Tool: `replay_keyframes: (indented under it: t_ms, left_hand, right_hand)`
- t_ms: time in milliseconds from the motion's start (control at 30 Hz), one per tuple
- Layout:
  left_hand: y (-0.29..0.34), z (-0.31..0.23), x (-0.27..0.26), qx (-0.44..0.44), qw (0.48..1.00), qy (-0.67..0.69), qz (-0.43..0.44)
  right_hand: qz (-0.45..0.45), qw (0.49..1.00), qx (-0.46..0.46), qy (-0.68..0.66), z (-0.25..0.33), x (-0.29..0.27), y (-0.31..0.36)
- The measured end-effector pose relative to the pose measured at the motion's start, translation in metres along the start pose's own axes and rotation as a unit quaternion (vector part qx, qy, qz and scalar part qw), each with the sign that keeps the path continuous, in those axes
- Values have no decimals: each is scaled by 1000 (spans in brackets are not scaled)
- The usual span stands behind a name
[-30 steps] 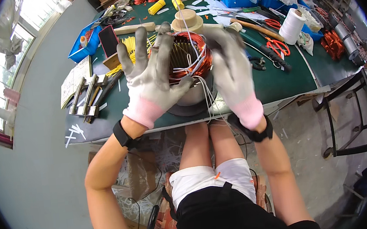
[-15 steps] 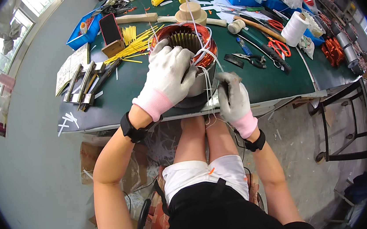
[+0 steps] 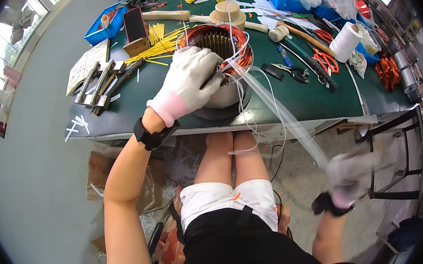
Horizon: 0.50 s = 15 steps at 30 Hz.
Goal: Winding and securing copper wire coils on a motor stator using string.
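A motor stator stands upright near the bench's front edge, its grey body topped by a ring of copper windings. My left hand, in a white glove with a pink cuff, curls over the near left part of that ring and grips it. A white lacing cord runs from the windings down to my right hand, which is off the bench at the lower right. That hand is smeared by motion, but the cord stretches straight into it. Looser loops of cord hang over the bench edge.
Pliers, red-handled scissors, a mallet and a white thread spool lie right of the stator. Yellow strips, a phone and a metal fixture are left. A dark metal frame stands beside the bench.
My right hand has swung from beside the stator out to the lower right, drawing the cord out into a long straight line. My left hand stays on the windings.
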<state>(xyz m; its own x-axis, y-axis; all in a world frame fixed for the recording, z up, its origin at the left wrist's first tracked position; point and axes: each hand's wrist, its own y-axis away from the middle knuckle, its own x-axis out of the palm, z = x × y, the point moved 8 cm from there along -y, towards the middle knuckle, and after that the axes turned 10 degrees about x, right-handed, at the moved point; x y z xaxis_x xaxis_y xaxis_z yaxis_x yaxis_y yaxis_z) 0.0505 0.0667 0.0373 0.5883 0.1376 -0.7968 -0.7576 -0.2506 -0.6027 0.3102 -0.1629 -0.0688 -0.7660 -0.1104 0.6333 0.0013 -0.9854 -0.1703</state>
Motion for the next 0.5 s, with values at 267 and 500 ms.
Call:
replay_keyframes:
  t_ms: [267, 500]
  left_hand:
    - [0, 7, 15, 6, 1000, -1, -5]
    - [1, 0, -3, -11, 1000, -7, 1]
  right_hand:
    - [-68, 312, 630, 708, -139, -301, 536]
    - [-333, 671, 139, 648, -36, -83, 39]
